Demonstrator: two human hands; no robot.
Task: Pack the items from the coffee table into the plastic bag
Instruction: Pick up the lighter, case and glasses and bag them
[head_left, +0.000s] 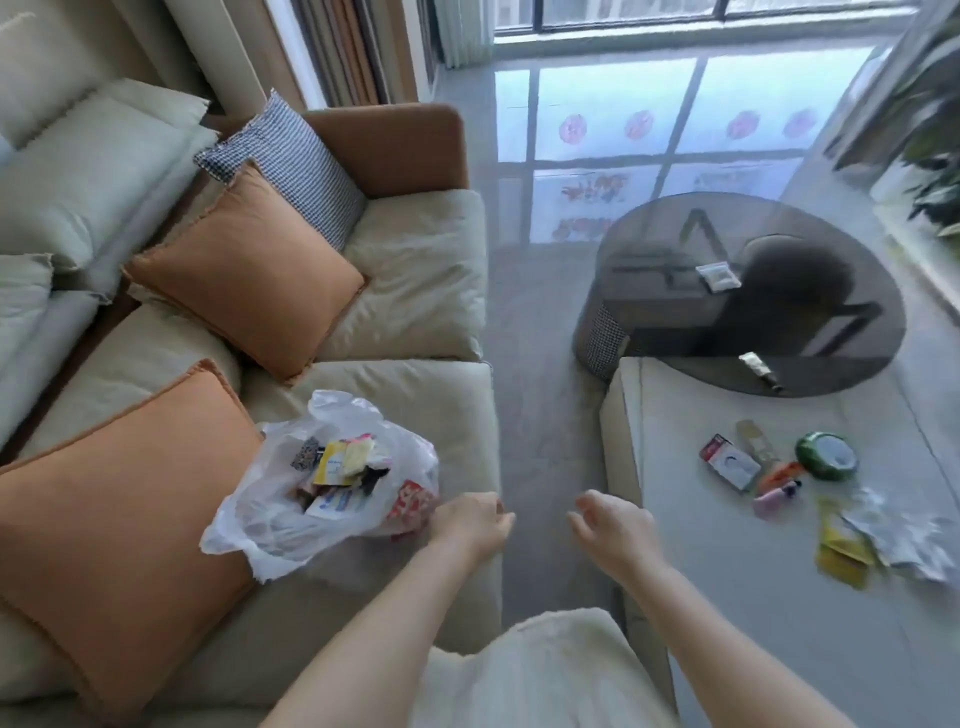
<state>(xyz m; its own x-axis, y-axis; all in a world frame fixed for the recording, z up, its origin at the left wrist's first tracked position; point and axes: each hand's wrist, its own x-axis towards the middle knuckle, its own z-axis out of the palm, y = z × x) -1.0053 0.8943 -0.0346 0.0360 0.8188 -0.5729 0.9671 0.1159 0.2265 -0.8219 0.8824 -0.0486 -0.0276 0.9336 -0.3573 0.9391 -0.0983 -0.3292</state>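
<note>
Both the left hand (470, 525) and the right hand (613, 525) hung loosely curled and empty, while the plastic bag (291, 519) (thin, floppy, probably light) on the left seemed best taken by its rim.

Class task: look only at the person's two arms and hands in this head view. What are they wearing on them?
Both forearms are bare up to the frame's edge, so no sleeves show. The left hand and right hand wear no gloves; no watch, bracelet or ring is visible on either.

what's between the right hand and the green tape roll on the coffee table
Nothing visible. The right hand hangs over the near edge of the pale coffee table, and only bare tabletop lies between it and the green tape roll; the small packets sit beside that path.
</note>
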